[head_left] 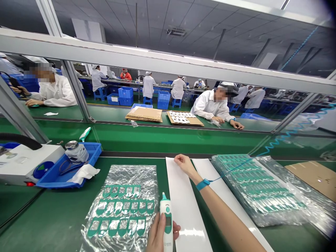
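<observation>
Okay, left hand gripping thermometer, tip pointing away, between plastic sheet with green pieces and white strip; right hand, fingertips bunched at strip's far end, can't tell if pinching anything.

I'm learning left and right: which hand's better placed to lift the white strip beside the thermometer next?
Probably the right hand: its fingers are at the far end of the white strip, while the left hand holds the thermometer.
</observation>
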Tool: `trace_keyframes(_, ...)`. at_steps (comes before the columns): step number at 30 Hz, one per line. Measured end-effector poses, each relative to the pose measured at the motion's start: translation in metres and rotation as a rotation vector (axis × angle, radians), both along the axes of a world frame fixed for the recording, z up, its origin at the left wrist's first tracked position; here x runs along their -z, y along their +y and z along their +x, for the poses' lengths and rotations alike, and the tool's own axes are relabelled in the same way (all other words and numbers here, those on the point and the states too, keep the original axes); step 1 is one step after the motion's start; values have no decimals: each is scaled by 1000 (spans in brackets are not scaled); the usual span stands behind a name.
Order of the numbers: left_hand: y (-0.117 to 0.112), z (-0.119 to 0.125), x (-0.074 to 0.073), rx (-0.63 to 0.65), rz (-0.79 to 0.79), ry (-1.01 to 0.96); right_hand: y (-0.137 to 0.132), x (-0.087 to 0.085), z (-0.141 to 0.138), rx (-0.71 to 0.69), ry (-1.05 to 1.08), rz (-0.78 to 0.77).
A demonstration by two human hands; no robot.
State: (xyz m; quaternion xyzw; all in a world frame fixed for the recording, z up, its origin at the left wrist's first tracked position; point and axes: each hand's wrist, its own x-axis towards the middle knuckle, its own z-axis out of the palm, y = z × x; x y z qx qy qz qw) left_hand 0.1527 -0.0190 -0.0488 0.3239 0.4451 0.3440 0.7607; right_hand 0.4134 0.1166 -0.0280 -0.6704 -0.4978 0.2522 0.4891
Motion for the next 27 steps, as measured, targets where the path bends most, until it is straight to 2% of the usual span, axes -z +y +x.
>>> trace_keyframes(2,14,-4,-18,46,-117,-53,-12,-16,-18,-16,33,7)
trace_keyframes(5,33,-15,-41,85,-217,-169,-38,-45,-62,-102,126,-6)
trace_keyframes(8,41,-26,-57,47,-216,-271,-68,-68,-110,-253,341,-59)
trace_keyframes(10,41,-31,-61,0,-175,-281,-84,-76,-136,-338,444,-103)
trace_keyframes(15,37,-35,-62,-44,-140,-274,-100,-75,-168,-423,616,-168)
trace_keyframes(27,36,-40,-64,-120,-152,-288,-103,-72,-179,-363,588,-183)
